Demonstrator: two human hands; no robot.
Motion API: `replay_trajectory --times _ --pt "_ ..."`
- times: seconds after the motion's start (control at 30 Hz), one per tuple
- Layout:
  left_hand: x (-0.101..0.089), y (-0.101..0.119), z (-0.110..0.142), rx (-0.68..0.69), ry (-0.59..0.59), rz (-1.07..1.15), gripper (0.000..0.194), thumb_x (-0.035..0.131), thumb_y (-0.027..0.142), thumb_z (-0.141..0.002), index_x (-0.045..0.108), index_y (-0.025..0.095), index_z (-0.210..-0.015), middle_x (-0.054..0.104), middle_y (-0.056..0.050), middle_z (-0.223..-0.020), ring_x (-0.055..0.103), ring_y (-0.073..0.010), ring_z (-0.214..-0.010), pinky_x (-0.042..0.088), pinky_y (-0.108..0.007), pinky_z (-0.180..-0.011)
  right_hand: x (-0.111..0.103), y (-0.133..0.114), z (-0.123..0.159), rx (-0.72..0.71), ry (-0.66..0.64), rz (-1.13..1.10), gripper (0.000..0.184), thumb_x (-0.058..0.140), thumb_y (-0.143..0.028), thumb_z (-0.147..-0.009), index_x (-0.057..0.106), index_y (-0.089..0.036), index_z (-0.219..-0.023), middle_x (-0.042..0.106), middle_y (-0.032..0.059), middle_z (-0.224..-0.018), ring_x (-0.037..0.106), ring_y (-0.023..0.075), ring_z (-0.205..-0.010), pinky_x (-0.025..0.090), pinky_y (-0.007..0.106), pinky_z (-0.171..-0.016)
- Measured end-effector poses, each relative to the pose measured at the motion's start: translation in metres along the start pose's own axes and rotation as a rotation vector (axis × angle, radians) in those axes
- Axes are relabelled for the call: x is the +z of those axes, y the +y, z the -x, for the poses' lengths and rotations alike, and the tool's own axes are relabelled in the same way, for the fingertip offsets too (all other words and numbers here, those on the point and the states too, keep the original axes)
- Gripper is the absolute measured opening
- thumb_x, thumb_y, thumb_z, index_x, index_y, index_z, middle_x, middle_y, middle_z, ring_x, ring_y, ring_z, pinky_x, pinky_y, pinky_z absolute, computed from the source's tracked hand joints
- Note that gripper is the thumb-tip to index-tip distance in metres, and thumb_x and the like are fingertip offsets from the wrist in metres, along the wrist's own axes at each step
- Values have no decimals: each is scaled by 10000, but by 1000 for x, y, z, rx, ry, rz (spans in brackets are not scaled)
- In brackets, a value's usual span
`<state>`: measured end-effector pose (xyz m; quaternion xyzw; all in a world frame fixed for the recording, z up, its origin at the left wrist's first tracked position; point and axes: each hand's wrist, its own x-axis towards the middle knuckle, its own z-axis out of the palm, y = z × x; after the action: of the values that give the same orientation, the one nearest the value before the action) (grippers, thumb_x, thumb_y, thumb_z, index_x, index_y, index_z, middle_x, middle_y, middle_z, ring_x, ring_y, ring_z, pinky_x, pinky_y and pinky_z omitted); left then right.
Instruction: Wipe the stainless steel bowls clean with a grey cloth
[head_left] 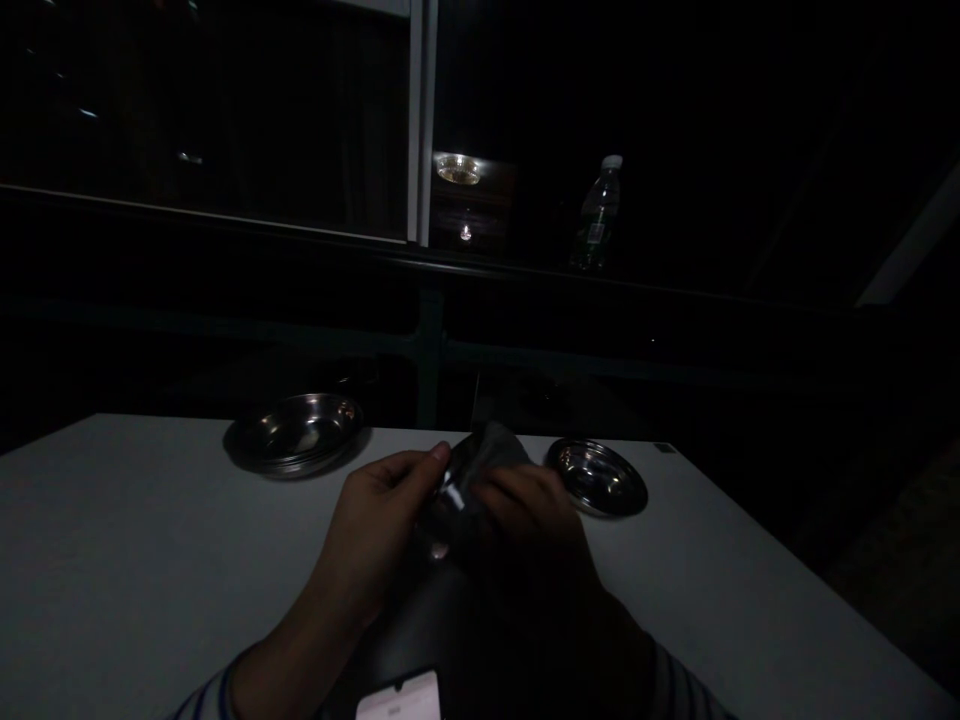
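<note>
A pale tabletop (150, 540) spreads across the lower half of the view, its surface dim and its far edge running into darkness. Beyond it, a light upright window frame (420, 120) divides black panes, and a round lamp (457, 170) glows in the glass. A clear bottle (600, 215) with a white cap stands by the window ledge.

Near the far edge, a stack of metal dishes (300, 440) sits on the left and a smaller metal dish (598, 478) on the right. Between them, above the tabletop, is a shiny dish (452, 492): the left hand (375, 510) pinches its rim with the thumb uppermost, while the blurred right hand (532, 510) grips a grey cloth (501, 445) against it.

The bottle's label shows a pale rectangle, its print too small to read. A phone (401, 702) at the bottom edge has a lit screen with illegible marks.
</note>
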<state>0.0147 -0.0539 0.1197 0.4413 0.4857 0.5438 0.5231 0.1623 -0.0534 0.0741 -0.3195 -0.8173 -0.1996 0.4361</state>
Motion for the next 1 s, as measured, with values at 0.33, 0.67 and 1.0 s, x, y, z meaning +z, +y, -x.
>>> replay_trajectory --times 0.33,0.67,1.0 --pt "0 -5 0 4 -60 -5 299 637 406 -647 604 134 -525 534 28 -440 422 -64 -384 296 -176 -390 -2 0 2 6 -69 8 249 430 -262 -832 528 -158 -1036 595 70 -1025 491 207 -903 411 370 -744" --pt "3 -7 1 1 -102 -35 319 631 439 -645 600 133 -560 532 32 -452 452 -77 -412 323 -179 -406 -3 3 -2 10 36 -27 215 431 -258 -837 532 -177 -1008 596 60 -1005 505 193 -883 409 366 -762" --pt "4 -8 0 -1 -85 -12 352 613 444 -656 547 135 -500 495 40 -417 416 -66 -390 302 -173 -394 -4 1 -4 44 -26 -30 229 427 -247 -834 562 -164 -999 600 57 -1029 491 197 -880 415 356 -753"
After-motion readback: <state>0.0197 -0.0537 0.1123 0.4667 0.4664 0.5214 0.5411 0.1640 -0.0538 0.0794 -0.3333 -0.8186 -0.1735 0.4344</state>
